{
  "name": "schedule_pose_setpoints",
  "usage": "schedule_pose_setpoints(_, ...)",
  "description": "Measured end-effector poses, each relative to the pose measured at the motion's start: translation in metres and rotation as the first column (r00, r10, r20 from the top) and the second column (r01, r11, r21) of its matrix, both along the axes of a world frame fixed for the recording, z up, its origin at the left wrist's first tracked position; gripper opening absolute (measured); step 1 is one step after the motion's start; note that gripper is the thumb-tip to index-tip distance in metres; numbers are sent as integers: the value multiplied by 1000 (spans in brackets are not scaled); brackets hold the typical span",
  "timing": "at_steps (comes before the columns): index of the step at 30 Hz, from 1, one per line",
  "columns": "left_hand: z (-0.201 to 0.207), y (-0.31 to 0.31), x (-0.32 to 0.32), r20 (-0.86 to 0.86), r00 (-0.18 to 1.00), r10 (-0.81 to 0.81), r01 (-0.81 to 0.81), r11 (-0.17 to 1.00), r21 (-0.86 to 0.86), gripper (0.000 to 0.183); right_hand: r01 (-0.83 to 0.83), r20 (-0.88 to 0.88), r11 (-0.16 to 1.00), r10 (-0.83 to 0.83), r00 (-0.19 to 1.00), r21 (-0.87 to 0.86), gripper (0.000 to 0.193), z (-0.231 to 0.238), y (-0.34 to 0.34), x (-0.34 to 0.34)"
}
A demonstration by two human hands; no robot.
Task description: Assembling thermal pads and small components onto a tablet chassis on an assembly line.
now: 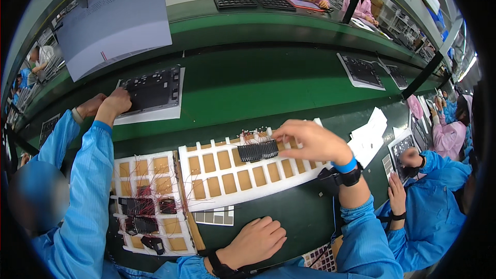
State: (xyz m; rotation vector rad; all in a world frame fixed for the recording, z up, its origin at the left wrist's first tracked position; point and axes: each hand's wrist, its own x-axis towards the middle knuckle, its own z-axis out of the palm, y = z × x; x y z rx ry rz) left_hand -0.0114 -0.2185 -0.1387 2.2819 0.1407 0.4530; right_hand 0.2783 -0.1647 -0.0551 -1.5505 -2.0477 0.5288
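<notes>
**Hand Positions at the Foam Trays**

The right hand (pixel 312 139) extends over the right foam tray (pixel 222 201), a white grid with tan cells. Its fingertips are at the right end of a row of black parts (pixel 258 151), with the thumb and index finger slightly apart. Whether the fingers grip a part or a wire cannot be told. The row lies across the far-middle cells of this tray; thin red wires (pixel 253 135) emerge along its far side.

The left hand (pixel 256 240) rests palm down on the counter (pixel 299 217), near side, fingers relaxed and loosely extended. It holds nothing visible.

The left foam tray (pixel 174 168) stands just beside the right one. It carries several black blocks (pixel 137 206) among tangled red wires. A card with grey squares (pixel 223 218) lies at the near edge of the right tray. White sheets (pixel 369 137) lie to the right of the right hand. At far left, a co-worker's hands (pixel 116 104) work at a dark panel (pixel 155 90) on the counter.
</notes>
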Motion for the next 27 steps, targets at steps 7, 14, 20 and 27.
schedule_pose_setpoints(7, -1, -2, -4, 0, 1000, 1, -1, 1000, -3, 14, -27, 27, 980, 32, 999, -196, 45, -16, 7, -6)
schedule_pose_setpoints(14, 10, -3, -3, -32, 999, -7, 9, 999, 52, 13, -105, -38, 988, 102, 994, -114, 53, -27, 16, -2)
schedule_pose_setpoints(20, 18, -5, -5, 3, 998, 57, -57, 995, 78, 11, 48, -335, 979, -113, 935, -198, 29, -37, 21, 1)
schedule_pose_setpoints(27, 17, -3, 0, 23, 998, 58, -59, 996, 68, 11, 110, -289, 990, -130, 949, -82, 25, -52, 21, 6)
